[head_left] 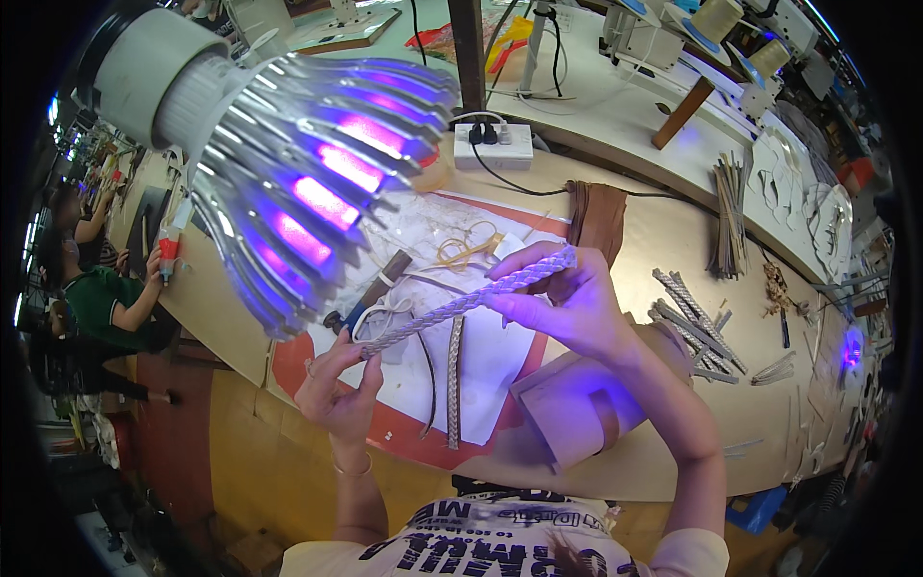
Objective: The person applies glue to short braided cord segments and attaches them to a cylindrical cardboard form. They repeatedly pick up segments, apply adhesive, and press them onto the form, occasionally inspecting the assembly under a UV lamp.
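both hands hold one long, pale braided strap (471, 298) stretched slantwise between them, above the workbench. the left hand (336, 385) pinches the strap's lower end between thumb and fingertips, with a thin bangle (354, 470) at its wrist. the right hand (562, 303) grips the upper end, fingers curled round it and the tip of the strap poking out past the fingers.

directly under the hands lies a white paper sheet (486, 361) on a red mat (404, 433), and on the sheet, below the held strap, a second flat braided strip (454, 380) lies straight, pointing toward the person. just beyond the left hand sits a loose coil of pale cord (385, 317), and beside it a dark-handled tool (370, 288). near the right wrist, toward the person, stands a bent cardboard block (572, 409) washed in violet light.

to the right of the right hand lies a scatter of short cut braided pieces (694, 322), and farther off a bundle of thin dark strips (731, 216). beyond the hands a white power strip (493, 146) rests on the bench with dark plugs in it. above and left of the left hand hangs a large finned lamp bulb (308, 173) glowing violet. far to the left, other people sit at another bench.
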`<state>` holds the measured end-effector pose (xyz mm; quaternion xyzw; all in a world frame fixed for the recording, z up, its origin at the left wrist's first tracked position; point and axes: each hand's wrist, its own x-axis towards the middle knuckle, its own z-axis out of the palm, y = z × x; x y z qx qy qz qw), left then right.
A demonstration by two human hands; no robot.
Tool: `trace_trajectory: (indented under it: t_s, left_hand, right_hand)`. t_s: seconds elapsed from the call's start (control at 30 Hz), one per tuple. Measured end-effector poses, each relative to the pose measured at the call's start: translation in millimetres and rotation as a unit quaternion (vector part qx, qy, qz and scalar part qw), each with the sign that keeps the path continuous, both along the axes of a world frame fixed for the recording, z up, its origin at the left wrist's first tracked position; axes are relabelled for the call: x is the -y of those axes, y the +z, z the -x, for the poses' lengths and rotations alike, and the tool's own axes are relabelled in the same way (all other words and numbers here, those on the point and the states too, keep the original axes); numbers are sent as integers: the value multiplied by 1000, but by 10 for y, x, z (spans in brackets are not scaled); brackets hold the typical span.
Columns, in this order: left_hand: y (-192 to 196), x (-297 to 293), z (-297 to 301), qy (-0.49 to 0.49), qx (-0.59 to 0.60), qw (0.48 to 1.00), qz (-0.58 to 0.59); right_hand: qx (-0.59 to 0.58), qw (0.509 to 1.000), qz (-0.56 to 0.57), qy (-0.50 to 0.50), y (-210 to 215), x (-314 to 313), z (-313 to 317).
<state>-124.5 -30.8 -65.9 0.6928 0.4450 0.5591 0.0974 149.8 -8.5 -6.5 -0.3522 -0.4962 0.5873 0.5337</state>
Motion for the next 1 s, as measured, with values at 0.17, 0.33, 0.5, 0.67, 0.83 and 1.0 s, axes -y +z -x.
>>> trace_trajectory:
  t_s: [0.17, 0.33, 0.5, 0.67, 0.83, 1.0]
  left_hand:
    - [-43, -7, 55, -1, -38, 999, -19]
    - [-59, -5, 43, -8, -38, 999, -15]
    - [-58, 4, 31, 4, -41, 999, -14]
    - [-71, -3, 29, -4, -37, 999, -23]
    - [-38, 1, -6, -18, -43, 999, -27]
    - [56, 113, -346, -109, -34, 992, -43]
  right_hand:
    - [51, 999, 0, 0, 37, 24, 19]
    - [45, 999, -13, -4, 32, 26, 32]
    - [42, 999, -22, -4, -6, 30, 32]
    - [29, 999, -18, 11, -36, 36, 4]
    - [24, 999, -47, -13, -26, 26, 44]
    - [-70, 995, -29, -64, 99, 66, 31]
